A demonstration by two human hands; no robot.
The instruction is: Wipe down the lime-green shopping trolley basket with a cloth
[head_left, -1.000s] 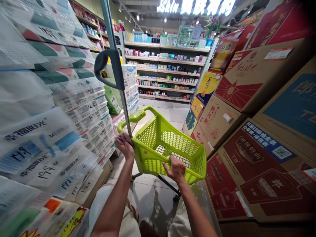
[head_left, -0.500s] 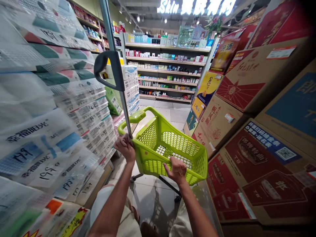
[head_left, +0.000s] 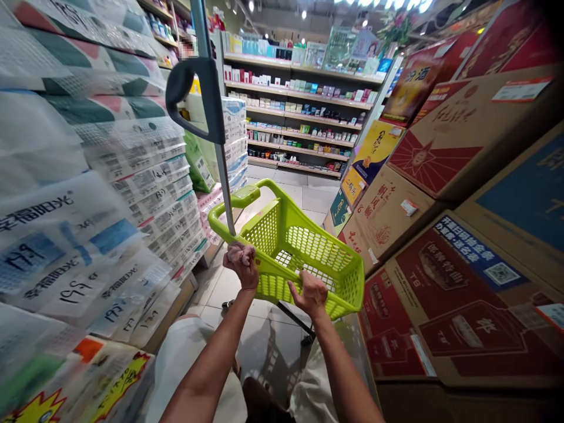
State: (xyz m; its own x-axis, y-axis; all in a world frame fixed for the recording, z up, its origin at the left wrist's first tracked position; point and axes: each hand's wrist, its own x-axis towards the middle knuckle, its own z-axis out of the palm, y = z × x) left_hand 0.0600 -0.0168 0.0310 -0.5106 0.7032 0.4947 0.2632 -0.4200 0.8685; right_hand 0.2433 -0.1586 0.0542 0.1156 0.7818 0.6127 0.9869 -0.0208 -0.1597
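Note:
A lime-green shopping cart (head_left: 262, 267) with a perforated basket stands on the floor in front of me, turned at an angle. My left hand (head_left: 247, 278) is closed around a crumpled pinkish cloth (head_left: 241, 253), which is pressed to the near rim just below the pole. My right hand (head_left: 312, 294) grips the same rim farther right, fingers curled over the edge and thumb outside. From the cart's left corner rises a metal pole (head_left: 224, 182) with a dark grey loop handle (head_left: 214, 103). Through the basket's holes the floor shows.
Stacked tissue packs (head_left: 74, 247) line the left side closely. Cardboard liquor boxes (head_left: 476, 282) are piled along the right. Ahead, beyond the tiled floor (head_left: 304, 194), stands a shelf unit (head_left: 295, 88) of small products. Part of a person (head_left: 188, 47) shows at the back left.
My left hand has moved right along the rim with the cloth, away from the pole's base. The right hand keeps its grip. The view has tilted slightly downward.

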